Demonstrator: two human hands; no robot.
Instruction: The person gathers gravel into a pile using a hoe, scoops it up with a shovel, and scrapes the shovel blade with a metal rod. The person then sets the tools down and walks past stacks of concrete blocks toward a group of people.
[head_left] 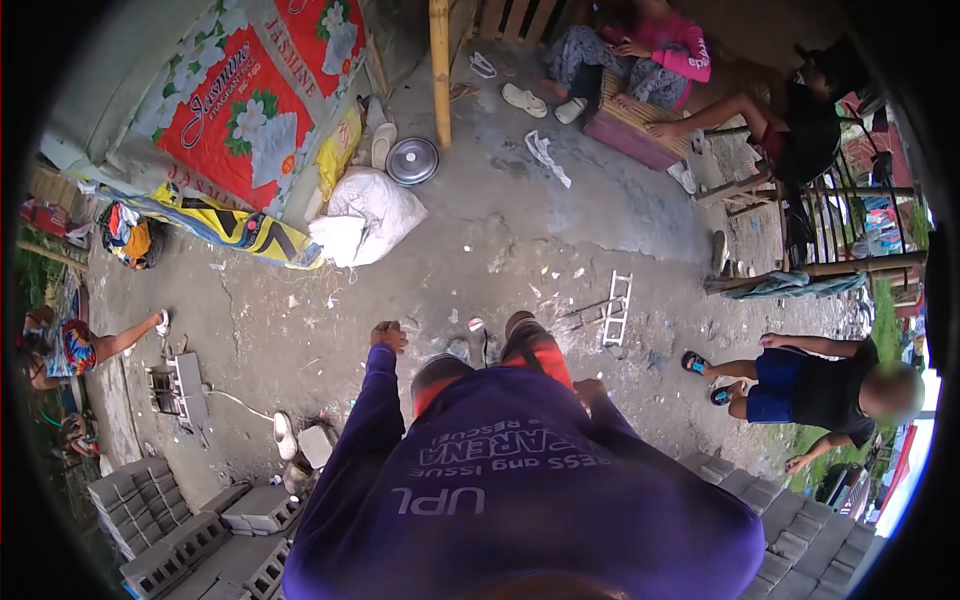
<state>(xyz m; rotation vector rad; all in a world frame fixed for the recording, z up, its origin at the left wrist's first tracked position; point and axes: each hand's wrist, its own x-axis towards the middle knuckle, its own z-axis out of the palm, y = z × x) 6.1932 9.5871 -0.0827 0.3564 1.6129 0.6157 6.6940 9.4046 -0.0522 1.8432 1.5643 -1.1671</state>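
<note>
My left hand [389, 337] is out past the purple sleeve [375, 385], above the bare ground and just left of my knee. Its fingers look curled in, and no object shows in it. On the other side, my right hand [590, 388] is small and partly covered by the sleeve, close to my orange-and-dark shorts [540, 352]; its fingers cannot be made out. Between my knees lies a small red and white item [476, 324] on the ground. A white ladder-like frame [617, 310] lies ahead to the right.
White sack [375, 215] and metal lid [412, 161] ahead left; bamboo post [440, 70] beyond. Concrete blocks [135, 500] behind left, more pavers [800, 530] behind right. One person [815, 385] stands at right; others sit by a wooden bench [640, 125]. Another person [80, 345] is far left.
</note>
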